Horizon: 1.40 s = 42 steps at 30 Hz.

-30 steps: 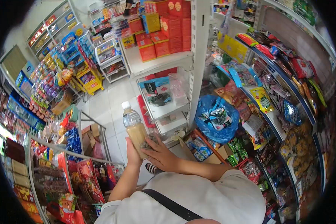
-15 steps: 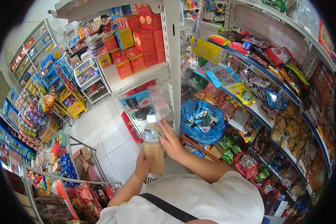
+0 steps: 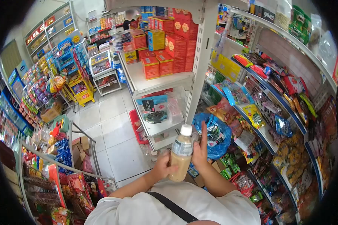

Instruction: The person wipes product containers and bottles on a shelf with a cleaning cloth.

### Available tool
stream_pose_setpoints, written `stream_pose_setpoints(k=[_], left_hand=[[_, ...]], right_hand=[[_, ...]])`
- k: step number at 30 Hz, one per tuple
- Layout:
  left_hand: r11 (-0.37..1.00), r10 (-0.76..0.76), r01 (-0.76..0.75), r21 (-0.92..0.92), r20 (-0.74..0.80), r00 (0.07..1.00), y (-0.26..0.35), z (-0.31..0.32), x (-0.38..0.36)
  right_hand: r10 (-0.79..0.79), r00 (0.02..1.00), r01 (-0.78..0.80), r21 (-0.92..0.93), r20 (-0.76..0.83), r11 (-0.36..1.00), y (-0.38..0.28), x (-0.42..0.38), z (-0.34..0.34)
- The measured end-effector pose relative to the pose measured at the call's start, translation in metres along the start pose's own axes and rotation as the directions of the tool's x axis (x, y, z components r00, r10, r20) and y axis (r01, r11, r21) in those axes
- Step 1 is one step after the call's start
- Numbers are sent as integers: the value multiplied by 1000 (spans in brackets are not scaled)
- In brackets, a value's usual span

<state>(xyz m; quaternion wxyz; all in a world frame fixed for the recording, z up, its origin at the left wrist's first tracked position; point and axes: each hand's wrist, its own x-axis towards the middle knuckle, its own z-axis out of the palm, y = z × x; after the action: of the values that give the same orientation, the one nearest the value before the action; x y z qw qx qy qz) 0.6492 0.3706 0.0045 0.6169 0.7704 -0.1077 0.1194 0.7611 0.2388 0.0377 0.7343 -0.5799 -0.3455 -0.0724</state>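
My left hand point(image 3: 161, 167) is closed round the lower part of a clear plastic bottle point(image 3: 181, 159) with a white cap and a cloudy beige content. The bottle is held nearly upright in front of my chest. Beside it on the right, my right hand point(image 3: 200, 153) has its fingers stretched upward, its palm side toward the bottle. Something greyish shows between that hand and the bottle; I cannot make out what it is. Behind the hand lies a blue plastic bag point(image 3: 218, 144) with dark packets in it.
Ahead stands a white shelf point(image 3: 165, 84) bearing red boxes point(image 3: 180, 47), with a blue snack pouch point(image 3: 154, 109) on the level below. Shelves of packaged snacks point(image 3: 257, 116) line the right side. Tiled floor point(image 3: 120, 159) shows at left, near a rack of sweets point(image 3: 75, 191). A person point(image 3: 129, 22) stands far back.
The bottle and both hands have shifted right in view as the camera turned left. My right hand's fingers now point more upright, and the greyish thing has come into view beside the bottle.
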Motion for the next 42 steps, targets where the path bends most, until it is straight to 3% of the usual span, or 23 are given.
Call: stream_pose_setpoints(k=[2, 3, 6, 9, 12, 14, 17, 18, 21, 22, 23, 24, 25, 27, 29, 31, 36, 38, 42], left_hand=[[958, -132, 119, -261, -32, 991, 15, 3, -6], [907, -196, 168, -386, -34, 980, 26, 3, -7], [898, -207, 69, -434, -279, 938, 37, -10, -9], [858, -256, -70, -509, -541, 801, 37, -28, -8], [715, -269, -210, -667, -540, 798, 50, -47, -11], [831, -199, -157, -534, -549, 812, 49, -44, -12], [913, -138, -61, -404, -445, 885, 24, -36, -22], [927, -126, -30, -374, -386, 914, 21, -31, -23], [798, -384, 195, -570, -233, 893, 23, -11, -25], [780, -370, 226, -583, -138, 919, 8, -8, -26], [782, -377, 224, -581, -155, 913, 1, 0, -32], [785, -378, 228, -577, -154, 913, 10, 7, -30], [787, -372, 236, -570, -133, 919, 11, 14, -24], [662, -465, 388, -641, 55, 884, -14, 11, -23], [736, -269, 215, -642, 15, 963, -7, 9, -8], [662, -248, 159, -732, -14, 969, -2, 10, 7], [590, -103, 8, -808, -65, 993, 6, 22, 35], [622, -61, 45, -782, 9, 998, -8, 23, 39], [793, -35, 68, -605, 67, 997, -41, 21, 49]], right_hand=[[-70, 988, 94, -170, 140, 981, -12, 11, -2], [-46, 985, 75, -169, 167, 983, -13, 11, 1], [16, 970, 31, -188, 241, 982, -13, 0, 23], [7, 864, 118, -215, 503, 969, -11, -26, 42], [-110, 760, 270, -158, 641, 950, -11, -42, 53], [-164, 736, 334, -142, 657, 932, -15, -43, 56], [-295, 814, 410, -135, 500, 902, -15, -32, 55], [-278, 854, 365, -125, 440, 923, -14, -26, 52], [-184, 948, 214, -91, 261, 973, -17, -4, 40], [-128, 970, 148, -85, 205, 985, -27, 4, 35], [-76, 988, 88, -81, 137, 993, -33, 10, 29], [-76, 991, 92, -140, 111, 986, -28, 11, 23], [-60, 982, 73, -70, 179, 995, -20, 10, 16], [-26, 962, 13, 49, 273, 999, -8, -3, 5], [69, 964, -65, -23, 259, 998, -12, -16, 2], [321, 888, -309, -91, 330, 947, -15, -31, -5], [318, 884, -306, -91, 342, 948, -17, -60, -12], [361, 863, -348, -102, 353, 932, -25, -62, -19], [302, 940, -292, -83, 162, 953, -12, -81, -22]])
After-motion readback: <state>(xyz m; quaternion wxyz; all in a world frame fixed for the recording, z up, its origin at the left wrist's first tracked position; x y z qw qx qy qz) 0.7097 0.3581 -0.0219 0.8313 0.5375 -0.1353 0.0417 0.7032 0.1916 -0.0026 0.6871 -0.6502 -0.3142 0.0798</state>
